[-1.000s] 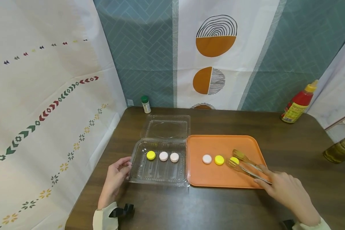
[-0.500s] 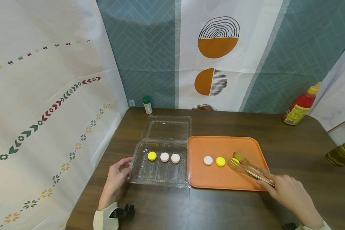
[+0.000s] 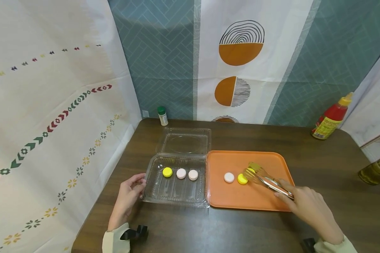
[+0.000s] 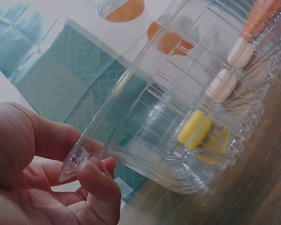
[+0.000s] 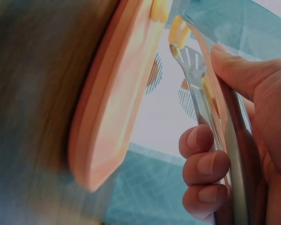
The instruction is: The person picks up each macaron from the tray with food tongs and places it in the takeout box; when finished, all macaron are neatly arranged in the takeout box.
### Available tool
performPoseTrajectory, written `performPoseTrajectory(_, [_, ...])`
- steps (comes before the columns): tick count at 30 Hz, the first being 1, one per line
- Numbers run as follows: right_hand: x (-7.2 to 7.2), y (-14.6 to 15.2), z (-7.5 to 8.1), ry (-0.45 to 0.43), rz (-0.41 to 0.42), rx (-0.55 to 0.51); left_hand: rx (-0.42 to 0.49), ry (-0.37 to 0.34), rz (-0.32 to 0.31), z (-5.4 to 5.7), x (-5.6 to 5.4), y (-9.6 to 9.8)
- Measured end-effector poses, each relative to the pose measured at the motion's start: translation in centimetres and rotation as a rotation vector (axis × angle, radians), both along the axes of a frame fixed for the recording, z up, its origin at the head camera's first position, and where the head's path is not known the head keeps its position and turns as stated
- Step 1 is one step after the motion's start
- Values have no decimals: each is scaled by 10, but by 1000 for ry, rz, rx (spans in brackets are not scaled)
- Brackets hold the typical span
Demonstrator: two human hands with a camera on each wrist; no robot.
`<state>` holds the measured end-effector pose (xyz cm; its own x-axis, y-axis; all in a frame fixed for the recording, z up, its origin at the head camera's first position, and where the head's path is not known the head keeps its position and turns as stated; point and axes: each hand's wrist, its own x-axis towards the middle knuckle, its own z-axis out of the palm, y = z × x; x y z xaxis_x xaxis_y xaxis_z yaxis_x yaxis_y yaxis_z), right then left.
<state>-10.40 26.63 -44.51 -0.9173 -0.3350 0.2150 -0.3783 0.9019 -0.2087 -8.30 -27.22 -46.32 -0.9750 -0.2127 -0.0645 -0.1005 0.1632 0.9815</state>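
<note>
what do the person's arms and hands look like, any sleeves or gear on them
The left grip and right grip are bare human hands, without gloves. The left sleeve and right sleeve are pale cream, with no visible markings. A black band with a piece jutting out sits at the left cuff; a black piece shows beside the right cuff, its details unclear.

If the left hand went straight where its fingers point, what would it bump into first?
The left hand would meet the clear plastic box first: its fingers hold the edge. Past that side, the yellow macaron seems next in line, though depth is hard to judge.
</note>
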Motion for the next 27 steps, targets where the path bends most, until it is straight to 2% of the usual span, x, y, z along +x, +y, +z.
performPoseTrajectory(6, [-7,-12,6,21,40,9,10,32,1,-1,-3,2])
performPoseTrajectory(13, [-19,-25,15,115,129,14,32,37,7,-1,-4,3])
performPoseTrajectory(22, [-29,-51,24,121,199,-23,32,11,2,0,-1,0])
performPoseTrajectory(27, [-33,-67,32,122,224,-26,31,22,9,-2,0,0])
